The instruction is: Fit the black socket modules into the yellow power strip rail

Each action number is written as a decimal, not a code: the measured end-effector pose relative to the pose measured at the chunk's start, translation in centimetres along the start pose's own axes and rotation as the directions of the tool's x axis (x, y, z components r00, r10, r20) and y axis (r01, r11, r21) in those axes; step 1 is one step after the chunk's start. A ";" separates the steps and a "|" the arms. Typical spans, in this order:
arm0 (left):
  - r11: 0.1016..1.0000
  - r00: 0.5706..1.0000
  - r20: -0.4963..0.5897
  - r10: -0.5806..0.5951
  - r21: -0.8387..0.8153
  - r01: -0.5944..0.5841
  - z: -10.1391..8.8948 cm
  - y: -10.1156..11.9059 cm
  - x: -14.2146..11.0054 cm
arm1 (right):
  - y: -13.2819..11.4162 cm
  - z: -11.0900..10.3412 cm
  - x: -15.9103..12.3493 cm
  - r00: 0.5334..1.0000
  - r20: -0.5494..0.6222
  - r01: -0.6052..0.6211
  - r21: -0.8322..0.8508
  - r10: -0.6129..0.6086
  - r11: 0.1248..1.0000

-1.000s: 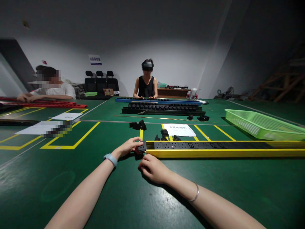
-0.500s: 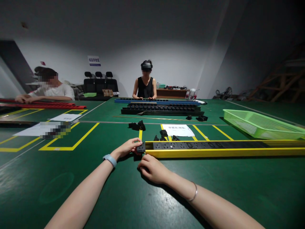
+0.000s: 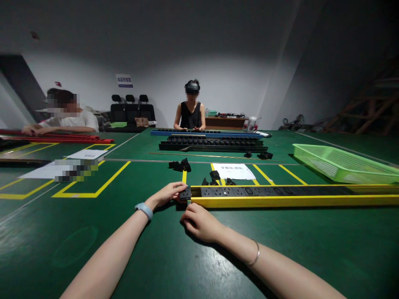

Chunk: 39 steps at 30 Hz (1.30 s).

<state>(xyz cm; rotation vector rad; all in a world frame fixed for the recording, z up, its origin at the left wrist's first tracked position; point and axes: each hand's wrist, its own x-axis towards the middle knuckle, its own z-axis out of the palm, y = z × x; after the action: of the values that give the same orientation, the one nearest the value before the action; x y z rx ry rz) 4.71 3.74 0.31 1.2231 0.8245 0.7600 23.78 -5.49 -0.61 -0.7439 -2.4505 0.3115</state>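
Left hand pinches a black socket module — right hand loosely curled, knuckles up, by the yellow rail.

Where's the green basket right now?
In the head view, the green basket sits on the table at the right, just beyond the yellow rail and to the right of the white paper sign.

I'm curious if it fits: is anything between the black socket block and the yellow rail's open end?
Nothing visible. The left hand holds the black socket block right at the open end of the yellow rail; the right hand is beside the near corner, not between.
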 end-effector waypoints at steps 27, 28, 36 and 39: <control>0.999 0.993 0.118 0.001 0.040 -0.006 -0.9 0.2 -0.6 | 0.1 0.1 0.0 1.000 -0.002 0.004 -0.016 -0.004 1.000; 0.999 0.994 0.109 0.000 0.046 -0.005 -0.9 0.2 -0.6 | 0.1 0.1 0.0 1.000 -0.002 0.005 -0.015 -0.005 1.000; 0.999 1.000 0.024 0.016 0.050 -0.017 -0.8 -0.4 0.0 | 0.0 0.0 -0.1 1.000 0.001 -0.003 -0.012 0.003 1.000; 0.998 1.000 0.014 0.022 0.059 -0.023 -0.6 -0.3 0.0 | 0.0 0.0 -0.1 1.000 0.003 -0.005 -0.016 0.005 1.000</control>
<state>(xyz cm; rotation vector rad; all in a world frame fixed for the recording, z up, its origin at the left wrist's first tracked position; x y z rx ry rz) 4.20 3.94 -0.02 1.2909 0.8287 0.7496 23.83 -5.56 -0.62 -0.7566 -2.4571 0.2955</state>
